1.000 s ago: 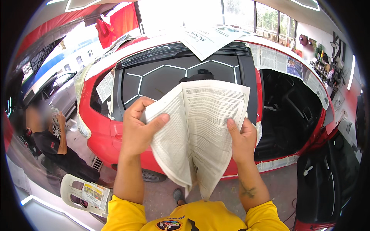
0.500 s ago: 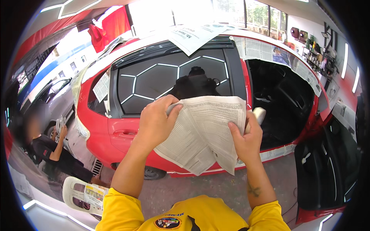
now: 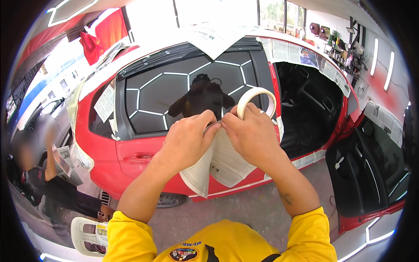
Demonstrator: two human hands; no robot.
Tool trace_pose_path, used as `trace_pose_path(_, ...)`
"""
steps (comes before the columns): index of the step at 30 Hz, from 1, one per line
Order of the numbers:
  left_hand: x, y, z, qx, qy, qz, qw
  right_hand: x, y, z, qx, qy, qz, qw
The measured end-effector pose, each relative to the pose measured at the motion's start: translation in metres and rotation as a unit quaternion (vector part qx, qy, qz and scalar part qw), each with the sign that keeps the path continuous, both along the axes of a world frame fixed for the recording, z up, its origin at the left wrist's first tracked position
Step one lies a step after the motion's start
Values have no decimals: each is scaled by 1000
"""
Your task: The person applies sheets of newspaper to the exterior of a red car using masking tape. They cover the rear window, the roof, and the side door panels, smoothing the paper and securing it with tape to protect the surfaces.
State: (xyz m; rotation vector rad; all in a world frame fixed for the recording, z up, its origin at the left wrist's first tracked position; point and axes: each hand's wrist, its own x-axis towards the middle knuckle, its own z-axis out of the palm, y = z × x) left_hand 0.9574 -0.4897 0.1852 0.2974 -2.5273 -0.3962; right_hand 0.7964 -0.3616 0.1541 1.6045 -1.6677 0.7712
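Both hands meet at the top edge of a folded newspaper sheet (image 3: pixel 229 159), which hangs down in front of a red car (image 3: pixel 135 153). My left hand (image 3: pixel 190 135) pinches the sheet between thumb and fingers. Right beside it, my right hand (image 3: pixel 251 133) pinches the same edge, fingers closed. A roll of cream masking tape (image 3: pixel 256 97) is hooked over the fingers of my right hand. Beyond the hands is the car's dark rear door window (image 3: pixel 166 96), reflecting hexagonal lights and my outline.
Newspaper masking (image 3: pixel 290 52) lines the front door opening. An opened car door (image 3: pixel 362 174) stands at the right. To the left a person (image 3: pixel 43 183) holds newspaper. A pale plastic chair (image 3: pixel 80 236) is at lower left. A paper sheet (image 3: pixel 214 43) hangs over the roof edge.
My hands have come together at the paper's top edge, and the sheet has folded narrower. The tape roll now shows above my right hand. The person at left has raised an arm.
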Motion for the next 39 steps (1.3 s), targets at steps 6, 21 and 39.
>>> trace_pose_path(6,20,-30,-13,6,19,-81,997,23,-14,-3,40,-31,37,998)
trace_pose_path(21,49,-59,-32,146,-73,-57,985,-16,56,-48,218,-360,64,905)
trace_pose_path(39,2,-19,-192,351,279,41,893,-20,79,-134,-192,-510,-52,837)
